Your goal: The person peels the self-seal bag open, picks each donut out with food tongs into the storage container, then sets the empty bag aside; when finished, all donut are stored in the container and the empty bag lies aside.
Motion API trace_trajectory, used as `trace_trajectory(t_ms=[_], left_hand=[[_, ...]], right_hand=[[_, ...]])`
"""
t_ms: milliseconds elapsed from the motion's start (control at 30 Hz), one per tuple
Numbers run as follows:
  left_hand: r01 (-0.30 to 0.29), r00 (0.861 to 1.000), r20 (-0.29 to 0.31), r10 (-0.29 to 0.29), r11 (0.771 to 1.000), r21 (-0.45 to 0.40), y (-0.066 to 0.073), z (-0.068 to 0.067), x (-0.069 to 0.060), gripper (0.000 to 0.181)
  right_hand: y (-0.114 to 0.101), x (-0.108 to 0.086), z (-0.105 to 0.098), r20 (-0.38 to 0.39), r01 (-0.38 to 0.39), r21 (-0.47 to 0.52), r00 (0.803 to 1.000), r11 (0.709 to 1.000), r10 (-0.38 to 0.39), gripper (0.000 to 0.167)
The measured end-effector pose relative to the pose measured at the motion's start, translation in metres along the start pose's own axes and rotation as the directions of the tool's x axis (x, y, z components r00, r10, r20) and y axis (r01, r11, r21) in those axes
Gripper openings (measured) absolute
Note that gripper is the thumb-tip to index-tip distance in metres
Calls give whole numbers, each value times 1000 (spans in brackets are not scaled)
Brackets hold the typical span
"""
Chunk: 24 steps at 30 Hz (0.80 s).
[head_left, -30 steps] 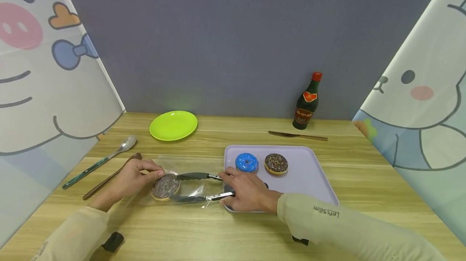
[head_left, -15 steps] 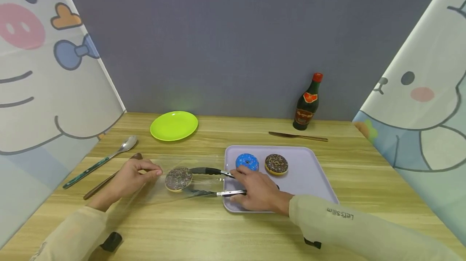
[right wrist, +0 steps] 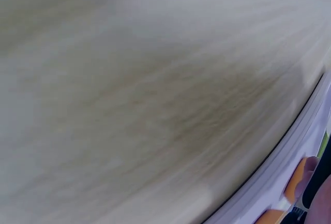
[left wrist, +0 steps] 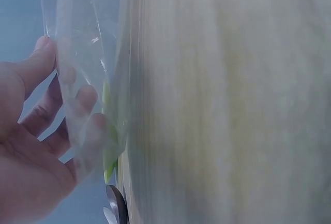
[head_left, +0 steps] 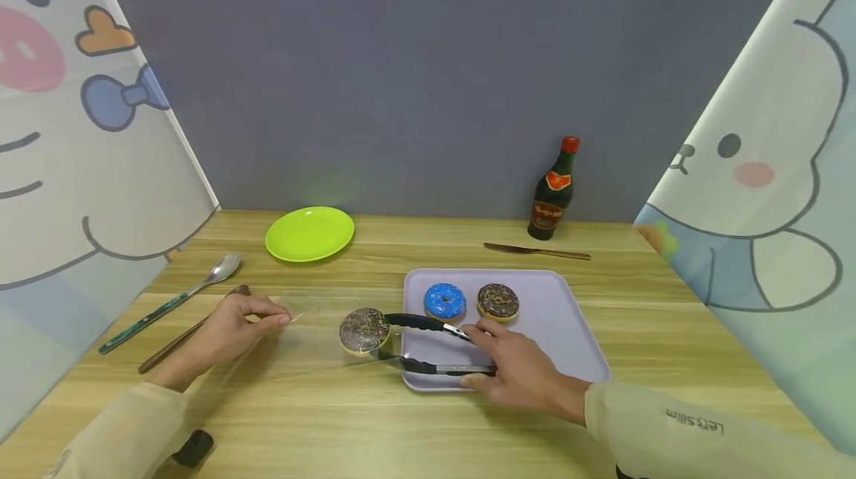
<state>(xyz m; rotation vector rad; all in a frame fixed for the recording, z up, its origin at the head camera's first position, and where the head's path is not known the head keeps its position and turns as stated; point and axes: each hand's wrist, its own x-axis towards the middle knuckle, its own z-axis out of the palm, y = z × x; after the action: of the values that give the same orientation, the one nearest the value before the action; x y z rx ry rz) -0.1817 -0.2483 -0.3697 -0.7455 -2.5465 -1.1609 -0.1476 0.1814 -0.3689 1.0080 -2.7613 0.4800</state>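
Note:
My left hand [head_left: 242, 330] pinches the edge of a clear plastic bag [head_left: 310, 341] between thumb and finger; the left wrist view shows the film [left wrist: 88, 22] in front of the other fingers. A chocolate-glazed donut [head_left: 364, 330] with sprinkles sits toward the bag's right end, looking hazy through the film. My right hand [head_left: 518, 367] grips black-and-silver tongs [head_left: 417, 321], whose tips touch or nearly touch the donut's right side. Under the tongs lies a lilac tray [head_left: 562, 345], holding a blue donut [head_left: 444, 301] and another chocolate donut [head_left: 498, 301].
A lime-green plate [head_left: 310, 234] stands at the back left. A spoon [head_left: 170, 304] and a brown utensil [head_left: 177, 345] lie beside my left hand. Behind the tray are a knife [head_left: 537, 251] and a dark bottle [head_left: 552, 193] with a red cap. Printed panels flank the table.
My right hand and the tongs have moved right, and the donut in the bag has shifted right with them, away from my left hand. The left hand keeps its pinch on the bag.

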Motion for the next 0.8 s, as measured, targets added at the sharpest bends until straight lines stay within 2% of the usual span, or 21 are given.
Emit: trace_trajectory(t_ms=[200, 400, 600, 800], left_hand=[[8, 1000, 4, -8, 1000, 16, -3, -1, 0, 6], [47, 999, 1, -47, 998, 41, -6, -4, -1, 5], [44, 999, -13, -44, 997, 70, -9, -5, 0, 5], [37, 999, -34, -34, 997, 73, -11, -7, -1, 6]], right_hand=[[9, -21, -8, -53, -24, 4, 998, 1000, 24, 66], [18, -43, -13, -114, 5, 52, 994, 999, 1, 61], [29, -65, -20, -211, 38, 38, 977, 999, -29, 60], [38, -85, -26, -226, -23, 38, 974, 999, 31, 60]])
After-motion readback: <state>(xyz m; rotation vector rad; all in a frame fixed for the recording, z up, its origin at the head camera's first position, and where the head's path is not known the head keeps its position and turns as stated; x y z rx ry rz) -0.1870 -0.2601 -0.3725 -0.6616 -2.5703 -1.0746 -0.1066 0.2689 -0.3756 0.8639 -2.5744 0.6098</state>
